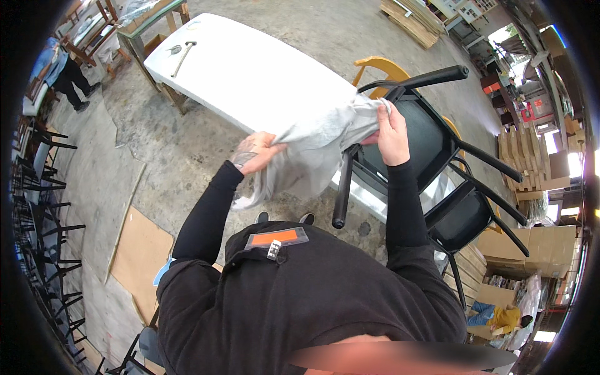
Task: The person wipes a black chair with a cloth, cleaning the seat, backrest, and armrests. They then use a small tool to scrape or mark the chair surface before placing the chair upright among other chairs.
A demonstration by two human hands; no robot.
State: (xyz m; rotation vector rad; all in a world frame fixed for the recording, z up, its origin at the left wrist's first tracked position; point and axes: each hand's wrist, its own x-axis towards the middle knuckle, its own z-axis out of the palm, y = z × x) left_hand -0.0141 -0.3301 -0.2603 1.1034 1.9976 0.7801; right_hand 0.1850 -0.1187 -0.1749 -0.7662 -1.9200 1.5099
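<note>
A light grey cloth [315,140] stretches bunched between my two hands, over the near edge of a long white-topped table [250,75]. My left hand [255,152] pinches its left part, and a loose fold hangs down below. At the cloth's right end, my right hand [392,132] is closed on a gathered bit. Just beside my right hand lies an upturned black chair [419,134], its legs sticking out. A second black chair [460,215] rests upturned to the right of it. Across the table lies a hammer [183,58], with a small dark heap [174,49] next to it.
A yellow wooden chair [381,64] stands behind the black one. Many black chairs [53,219] line the left side. Cardboard [140,256] lies on the floor at left. One person [62,72] stands far left, another [500,319] is at lower right. Cardboard boxes [531,250] stand right.
</note>
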